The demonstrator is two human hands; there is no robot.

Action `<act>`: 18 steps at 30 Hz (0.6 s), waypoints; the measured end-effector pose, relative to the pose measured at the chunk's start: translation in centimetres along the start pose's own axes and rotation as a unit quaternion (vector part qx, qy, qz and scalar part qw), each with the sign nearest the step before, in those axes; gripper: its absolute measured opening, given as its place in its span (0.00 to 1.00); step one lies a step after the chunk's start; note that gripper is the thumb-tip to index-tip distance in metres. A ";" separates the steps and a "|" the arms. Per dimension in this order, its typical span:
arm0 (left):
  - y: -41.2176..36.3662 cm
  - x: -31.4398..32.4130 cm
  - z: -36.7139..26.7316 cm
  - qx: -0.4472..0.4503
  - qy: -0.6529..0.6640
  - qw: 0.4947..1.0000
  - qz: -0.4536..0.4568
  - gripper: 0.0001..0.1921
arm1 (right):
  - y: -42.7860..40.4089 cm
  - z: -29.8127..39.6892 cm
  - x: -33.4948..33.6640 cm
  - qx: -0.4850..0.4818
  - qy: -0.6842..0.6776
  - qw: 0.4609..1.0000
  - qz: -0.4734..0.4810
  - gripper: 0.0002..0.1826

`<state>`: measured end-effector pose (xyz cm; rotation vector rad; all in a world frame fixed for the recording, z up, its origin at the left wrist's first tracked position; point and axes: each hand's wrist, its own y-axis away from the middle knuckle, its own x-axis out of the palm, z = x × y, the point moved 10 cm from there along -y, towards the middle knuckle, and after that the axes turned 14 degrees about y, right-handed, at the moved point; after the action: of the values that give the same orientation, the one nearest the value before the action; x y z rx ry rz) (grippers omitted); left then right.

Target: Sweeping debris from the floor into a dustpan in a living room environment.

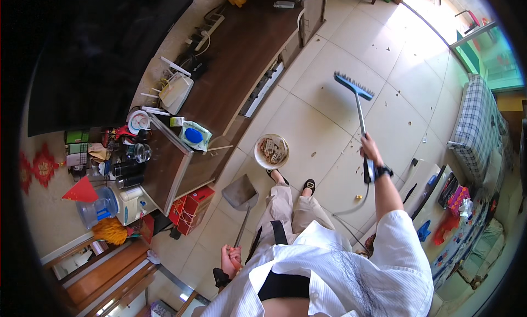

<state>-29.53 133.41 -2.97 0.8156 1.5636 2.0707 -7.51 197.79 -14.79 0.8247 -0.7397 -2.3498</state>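
Observation:
My right hand (370, 149) grips the pole of a broom (360, 111) with a wide blue head. Its dark bristles point away from me, and the head appears raised above the tiles, with a soft shadow beside it. Low at my left side, my left hand (232, 259) is closed around the long handle of a grey dustpan (240, 192). The dustpan's pan rests on the floor left of my feet. Bits of debris (313, 154) lie scattered over the pale floor tiles (304, 123). Just ahead of my left foot stands a white basin (257, 157) holding crumpled waste.
A brown wooden cabinet (243, 58) runs along the left, bearing a router (176, 93) and wet wipes (197, 136). Red boxes (197, 208) stand beside it. To the right are a checked-cloth-covered sofa (477, 115) and a cluttered table (438, 230). A thin cable (350, 230) hangs near my right side.

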 end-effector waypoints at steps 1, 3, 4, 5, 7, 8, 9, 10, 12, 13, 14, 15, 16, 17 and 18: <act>-0.1 0.1 -0.1 0.009 -0.019 1.000 -0.001 0.28 | -1.6 0.7 0.1 0.003 -0.007 1.000 0.025 0.07; -0.6 0.7 0.3 0.013 -0.043 0.999 -0.003 0.28 | -5.5 -2.8 1.2 0.079 -0.169 0.981 0.059 0.08; -0.3 0.5 0.4 0.012 -0.039 0.999 -0.004 0.28 | -5.1 -3.3 2.7 0.083 -0.182 0.977 0.075 0.08; 0.7 -0.1 0.0 0.017 -0.032 0.999 -0.004 0.27 | -4.0 -3.8 5.1 0.087 -0.196 0.972 0.097 0.08; 0.6 -0.1 0.2 0.017 -0.034 0.999 -0.005 0.27 | -1.6 -7.8 7.2 0.036 -0.098 0.976 0.191 0.08; 0.7 -0.3 0.1 0.021 -0.033 0.999 -0.007 0.27 | 1.3 -10.4 9.0 0.097 -0.228 0.943 0.222 0.11; -3.0 2.2 2.9 -0.043 -0.064 0.997 -0.012 0.27 | 1.0 -19.5 3.1 -0.048 0.027 0.985 0.164 0.16; -2.5 1.5 1.8 -0.025 -0.072 0.997 -0.015 0.27 | 4.5 -22.5 6.9 0.117 -0.251 0.946 0.171 0.20; 0.6 -1.1 -0.7 0.023 -0.055 0.998 -0.003 0.26 | 14.2 -15.0 11.4 0.136 -0.003 0.961 0.241 0.24; -0.6 -0.4 -0.5 0.022 -0.074 0.997 -0.005 0.26 | 17.1 -16.8 10.6 0.146 0.057 0.957 0.245 0.26; -1.2 -0.2 -0.7 0.029 -0.087 0.996 -0.006 0.27 | 19.7 -17.9 10.4 0.158 0.067 0.954 0.247 0.27; -1.7 -0.1 -0.8 0.024 -0.090 0.996 -0.005 0.27 | 21.7 -18.3 10.0 0.169 0.078 0.950 0.250 0.28; -1.9 -0.3 -1.1 0.025 -0.099 0.995 0.001 0.27 | 23.3 -17.2 9.4 0.203 0.051 0.947 0.244 0.29; -2.0 -0.5 -1.4 0.026 -0.108 0.994 0.006 0.28 | 25.1 -15.9 8.3 0.238 0.024 0.942 0.237 0.30; -2.1 -0.4 -1.4 0.025 -0.108 0.994 0.007 0.28 | 25.7 -14.2 6.8 0.227 0.019 0.949 0.216 0.28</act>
<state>-30.18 132.68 -5.32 1.0349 1.4985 1.8880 5.35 170.88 -10.35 0.7898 -1.3268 -1.7916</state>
